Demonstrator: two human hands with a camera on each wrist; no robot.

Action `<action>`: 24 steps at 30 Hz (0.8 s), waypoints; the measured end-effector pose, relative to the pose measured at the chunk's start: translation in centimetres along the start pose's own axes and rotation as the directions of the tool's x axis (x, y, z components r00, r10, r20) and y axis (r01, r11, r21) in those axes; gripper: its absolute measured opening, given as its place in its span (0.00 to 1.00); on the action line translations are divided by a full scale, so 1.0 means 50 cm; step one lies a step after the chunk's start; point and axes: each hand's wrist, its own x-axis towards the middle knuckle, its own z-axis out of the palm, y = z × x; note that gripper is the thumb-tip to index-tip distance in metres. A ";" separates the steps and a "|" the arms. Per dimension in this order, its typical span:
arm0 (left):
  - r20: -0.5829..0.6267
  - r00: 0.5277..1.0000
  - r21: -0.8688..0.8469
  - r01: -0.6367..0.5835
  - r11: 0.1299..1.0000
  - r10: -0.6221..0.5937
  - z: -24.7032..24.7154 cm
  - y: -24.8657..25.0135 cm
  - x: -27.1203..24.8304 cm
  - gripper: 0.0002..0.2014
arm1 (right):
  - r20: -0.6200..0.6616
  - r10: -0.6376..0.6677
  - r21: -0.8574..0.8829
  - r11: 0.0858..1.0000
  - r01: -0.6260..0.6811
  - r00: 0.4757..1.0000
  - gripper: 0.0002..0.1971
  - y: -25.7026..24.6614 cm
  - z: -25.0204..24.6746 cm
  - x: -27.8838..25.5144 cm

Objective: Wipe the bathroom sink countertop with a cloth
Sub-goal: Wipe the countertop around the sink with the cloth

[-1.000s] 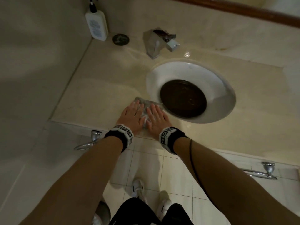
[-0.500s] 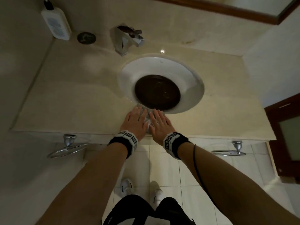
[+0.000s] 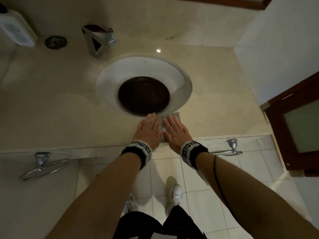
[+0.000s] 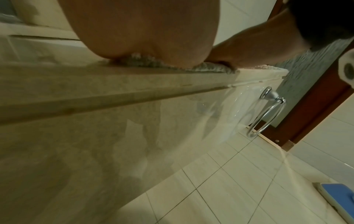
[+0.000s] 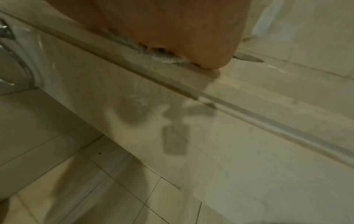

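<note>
A grey patterned cloth (image 3: 176,116) lies flat on the beige countertop (image 3: 51,109), on the narrow strip between the sink's (image 3: 110,78) near rim and the counter's front edge. Both hands press down on it side by side with straight fingers: my left hand (image 3: 149,128) on its left part, my right hand (image 3: 174,131) on its right part. Most of the cloth is hidden under the palms. In the left wrist view the cloth (image 4: 145,62) shows under the heel of the left hand (image 4: 145,30). In the right wrist view the cloth (image 5: 164,56) peeks out under the right hand (image 5: 172,30).
The white sink has a dark round basin (image 3: 144,95). A chrome faucet (image 3: 98,40), a dark round disc (image 3: 55,42) and a white pump bottle (image 3: 16,30) stand at the back left. Towel rings (image 3: 227,150) hang below the counter's front. A wooden door (image 3: 296,125) stands right.
Both hands have slid the cloth to the right along the counter's front strip, from left of the sink's near rim to its right side. The fingers stay flat on it.
</note>
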 end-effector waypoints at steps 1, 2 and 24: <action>0.001 1.000 -0.010 0.006 1.000 -0.006 0.001 0.017 0.008 0.30 | -0.015 0.001 0.025 1.000 -0.001 1.000 0.28 0.015 -0.004 -0.002; 0.000 1.000 -0.014 0.013 1.000 -0.013 0.001 0.035 0.017 0.30 | -0.036 0.028 0.069 0.997 -0.025 0.999 0.27 0.032 -0.010 -0.002; -0.008 0.989 -0.032 0.150 0.988 -0.150 -0.003 0.195 0.190 0.29 | 0.001 0.026 0.081 0.996 -0.026 1.000 0.29 0.267 -0.057 0.099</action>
